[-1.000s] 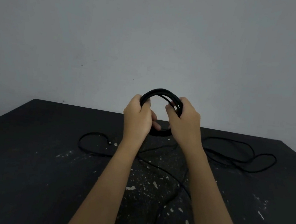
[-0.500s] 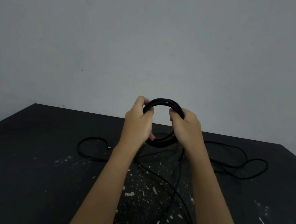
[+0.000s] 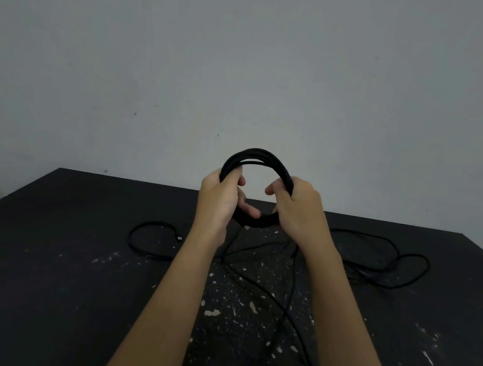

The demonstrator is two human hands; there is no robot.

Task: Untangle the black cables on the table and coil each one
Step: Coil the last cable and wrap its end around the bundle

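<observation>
A coil of black cable (image 3: 256,156) is held upright above the black table (image 3: 46,266). My left hand (image 3: 219,200) grips the coil's left side and my right hand (image 3: 298,211) grips its right side. Loose strands of the cable (image 3: 291,277) hang from the coil down to the table between my forearms. More black cable lies in loops at the right (image 3: 398,268). A smaller loop (image 3: 145,238) ending in a plug lies at the left.
The table is dark with pale paint flecks (image 3: 239,305) near its middle. A plain grey wall (image 3: 246,64) stands behind the table's far edge.
Both hands stay on the coil, spreading it a little wider. The loose loops at the right have drawn in slightly towards the coil.
</observation>
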